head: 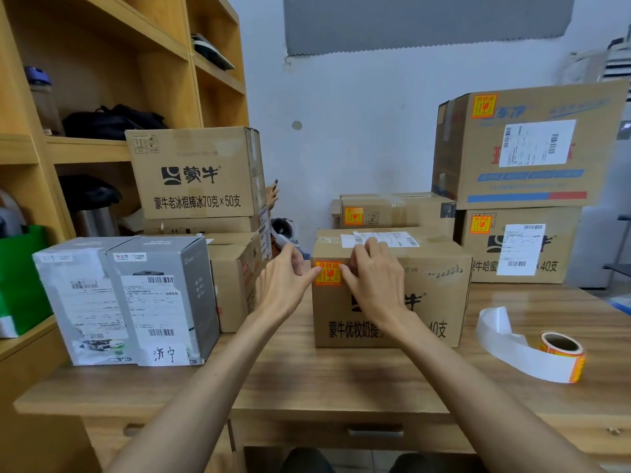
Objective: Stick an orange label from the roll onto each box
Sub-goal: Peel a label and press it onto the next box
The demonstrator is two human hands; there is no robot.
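Box of brown cardboard (438,295), front print partly hidden by right hand (375,279); its spread fingers & thumb, w/ straight forefinger of left hand (283,285), press square orange label (327,274).

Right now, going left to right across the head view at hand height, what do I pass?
green bag → grey boxes → left hand → orange label → right hand → label roll

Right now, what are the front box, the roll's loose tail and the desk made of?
Front box: matte brown cardboard, folded edges. Tail: glossy whitish release paper, likely; it curls stiffly. Desk: wood-grain top, possibly laminate.
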